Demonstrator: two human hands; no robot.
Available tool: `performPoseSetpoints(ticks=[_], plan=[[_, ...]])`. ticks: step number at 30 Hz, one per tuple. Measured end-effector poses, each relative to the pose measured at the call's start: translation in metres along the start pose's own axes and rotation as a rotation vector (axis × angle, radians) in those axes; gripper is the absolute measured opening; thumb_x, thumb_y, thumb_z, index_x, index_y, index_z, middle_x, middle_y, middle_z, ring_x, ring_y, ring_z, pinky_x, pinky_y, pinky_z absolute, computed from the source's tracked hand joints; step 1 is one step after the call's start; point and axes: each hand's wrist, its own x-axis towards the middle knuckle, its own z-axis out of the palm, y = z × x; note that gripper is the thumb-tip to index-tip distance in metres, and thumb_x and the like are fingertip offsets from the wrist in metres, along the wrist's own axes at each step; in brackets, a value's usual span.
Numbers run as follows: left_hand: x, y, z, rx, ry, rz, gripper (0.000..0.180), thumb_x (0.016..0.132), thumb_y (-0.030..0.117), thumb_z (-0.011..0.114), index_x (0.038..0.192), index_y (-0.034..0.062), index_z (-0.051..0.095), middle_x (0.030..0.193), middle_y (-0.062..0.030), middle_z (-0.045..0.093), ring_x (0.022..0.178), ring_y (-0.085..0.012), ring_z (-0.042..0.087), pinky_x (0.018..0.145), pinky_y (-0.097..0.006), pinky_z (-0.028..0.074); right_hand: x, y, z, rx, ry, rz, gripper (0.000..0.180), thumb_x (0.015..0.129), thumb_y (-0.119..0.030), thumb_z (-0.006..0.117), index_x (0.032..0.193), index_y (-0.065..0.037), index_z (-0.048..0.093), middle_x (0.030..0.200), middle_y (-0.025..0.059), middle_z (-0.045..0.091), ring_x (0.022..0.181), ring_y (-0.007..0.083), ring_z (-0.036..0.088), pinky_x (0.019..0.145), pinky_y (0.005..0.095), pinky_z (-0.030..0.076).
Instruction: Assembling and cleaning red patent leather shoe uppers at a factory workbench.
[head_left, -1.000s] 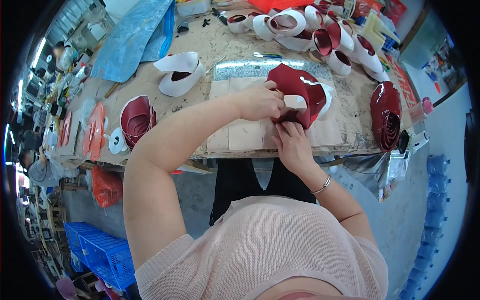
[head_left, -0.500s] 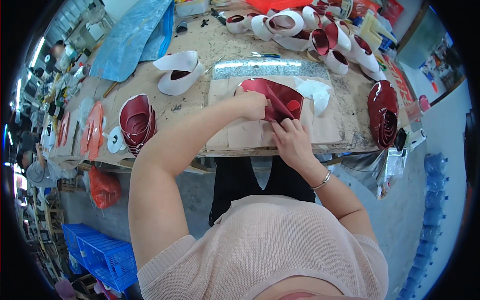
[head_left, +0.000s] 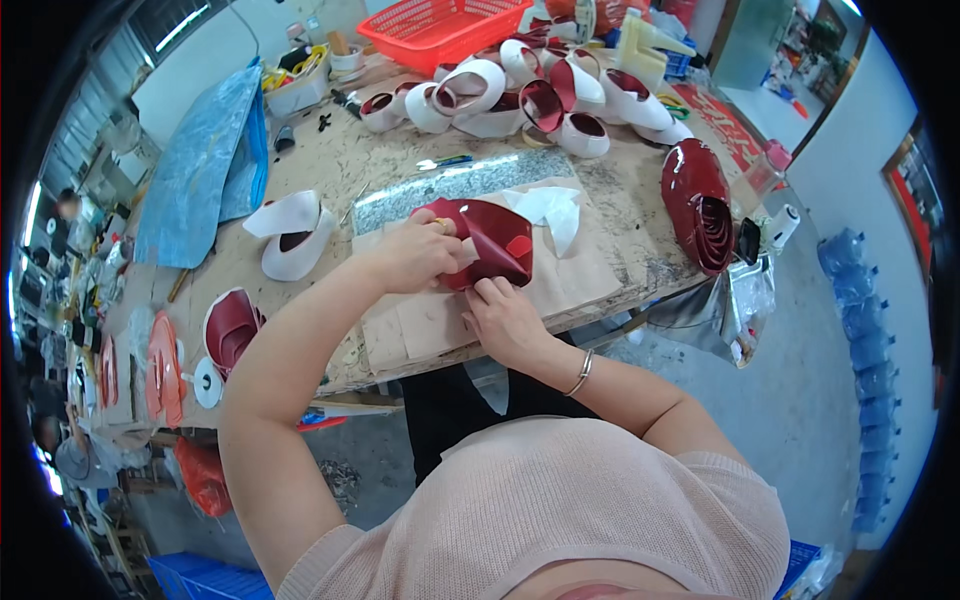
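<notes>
A glossy dark red shoe upper [head_left: 505, 238] is folded over on itself above brown paper sheets [head_left: 590, 285], its matte inner side partly showing. My left hand [head_left: 425, 250] is closed on its left part, fingers curled at the fold. At the near edge, my right hand [head_left: 508, 318] pinches the material between fingertips and thumb. A small bright red patch [head_left: 519, 245] shows on its right side. Just right of it rests a crumpled white sheet [head_left: 548, 212]. The fingers hide part of the fold.
A speckled stone slab [head_left: 400, 200] lies behind the papers. White uppers with red linings [head_left: 470, 88] crowd the far side, near a red basket [head_left: 440, 35]. Nested red uppers stand at right [head_left: 692, 195] and left [head_left: 232, 325]. A white upper [head_left: 298, 255] sits near blue sheeting [head_left: 195, 175].
The whole view has turned and shifted, so the table now appears tilted and further left. Both hands keep hold of the red upper; the left fingers have moved slightly along its fold.
</notes>
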Motion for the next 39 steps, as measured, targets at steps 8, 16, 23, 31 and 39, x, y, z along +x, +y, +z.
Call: performPoseSetpoints(ticks=[8,16,23,31,39], plan=[[-0.001,0.025,0.008,-0.277,-0.289,-0.643,0.026,0.079,0.031,0.063,0.096,0.0139,0.071,0.088,-0.009,0.068,0.095,-0.0273,0.063,0.09,-0.048,0.031,-0.004,0.007,-0.007,0.084,0.019,0.001,0.033,0.085,-0.014,0.058,0.112,0.006,0.058,0.095,0.0149,0.053,0.092,0.0303,0.051,0.081,0.0379,0.045],[0.002,0.034,0.011,-0.341,-0.299,-0.831,0.023,0.077,0.025,0.06,0.093,0.0126,0.071,0.09,-0.0096,0.068,0.1,-0.0258,0.062,0.091,-0.046,0.03,0.001,0.005,-0.001,0.036,-0.012,0.012,0.031,0.083,-0.014,0.062,0.109,0.002,0.062,0.097,0.0098,0.054,0.092,0.0278,0.05,0.081,0.0365,0.045],[0.005,0.036,0.009,-0.33,-0.288,-0.812,0.032,0.071,0.023,0.059,0.097,0.0094,0.072,0.097,-0.0121,0.069,0.096,-0.0263,0.064,0.093,-0.049,0.031,0.009,-0.006,0.007,-0.015,0.004,-0.02,0.033,0.08,-0.018,0.064,0.107,0.001,0.06,0.105,0.0098,0.054,0.1,0.0282,0.049,0.088,0.0424,0.04],[-0.014,0.022,0.02,-0.05,-0.027,-0.402,0.017,0.073,0.024,0.065,0.084,0.0128,0.072,0.086,-0.0035,0.064,0.108,-0.0226,0.054,0.095,-0.044,0.03,0.017,-0.017,0.011,-0.027,-0.033,-0.058,0.037,0.083,-0.023,0.063,0.109,0.003,0.06,0.101,0.0103,0.053,0.098,0.0257,0.05,0.087,0.0399,0.04],[-0.032,0.031,0.016,-0.114,-0.14,-0.479,0.014,0.075,0.022,0.061,0.078,0.0181,0.074,0.084,-0.0035,0.068,0.096,-0.0206,0.06,0.089,-0.042,0.033,0.016,-0.016,0.012,-0.047,-0.069,-0.011,0.037,0.085,-0.025,0.061,0.11,0.001,0.06,0.099,0.0083,0.052,0.095,0.0251,0.049,0.081,0.0405,0.041]])
